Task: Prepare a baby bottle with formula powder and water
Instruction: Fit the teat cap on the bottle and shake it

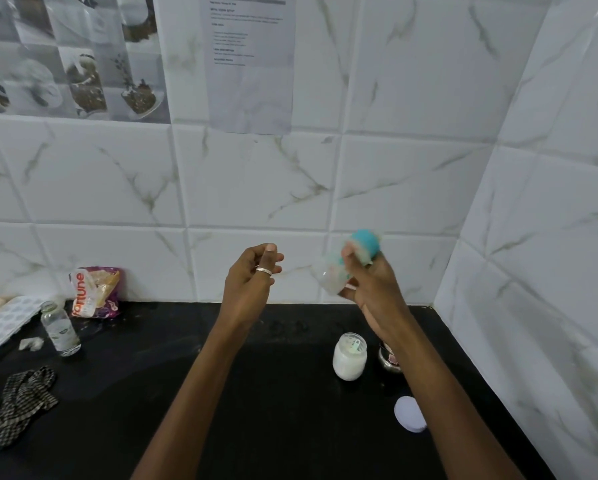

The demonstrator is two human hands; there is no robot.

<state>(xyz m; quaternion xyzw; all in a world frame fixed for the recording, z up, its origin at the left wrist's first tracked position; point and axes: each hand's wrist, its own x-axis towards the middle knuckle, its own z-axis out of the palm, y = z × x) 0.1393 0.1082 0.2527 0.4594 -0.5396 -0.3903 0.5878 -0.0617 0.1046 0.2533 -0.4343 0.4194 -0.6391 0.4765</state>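
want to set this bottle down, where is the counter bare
The widest bare counter for the bottle lies between the cloth and the jar, under the arms. A smaller patch lies in front of the jar, left of the lid. Crowded: jar, lid and steel cup at right; tray, glass bottle and packet at far left.

Two bare hands, a left hand (252, 275) and a right hand (370, 282). One silver ring (263, 270). One blurred clear plastic baby bottle (330, 277) with a teal cap. One open glass jar of white powder (349, 360), with one pale scoop (355, 346) inside. One round white lid (410, 414). One shiny metal vessel (389, 362), partly hidden. One small clear glass bottle (61, 329). One purple-and-white printed packet (95, 293). One checked cloth (17, 407). One pale tray of round hollows (3, 323). One crumpled white scrap (31, 344). One printed paper sheet (250, 64). One black stone counter (256, 393).
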